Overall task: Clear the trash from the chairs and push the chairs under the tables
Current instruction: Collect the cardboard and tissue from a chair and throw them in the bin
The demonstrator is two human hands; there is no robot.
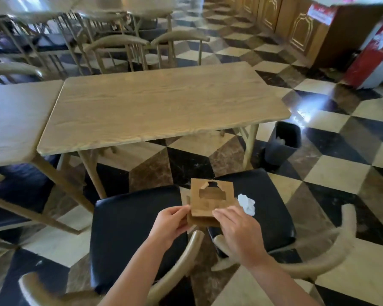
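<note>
The person is standing behind two chairs with black seats. The left hand (170, 221) is pinching the left edge of a flat brown cardboard piece (210, 200) with its fingers curled on it. The right hand (237, 230) is gripping the right bottom corner of the same cardboard. The cardboard is being held up in the air, over the gap between the left chair (128, 235) and the right chair (268, 208). A crumpled white tissue (247, 204) is lying on the right chair's seat, near its left edge, just beside the cardboard. Both chairs are sitting pulled out from the wooden table (164, 107). A black trash bin (282, 143) is standing on the floor by the table's right front corner, with something white inside.
</note>
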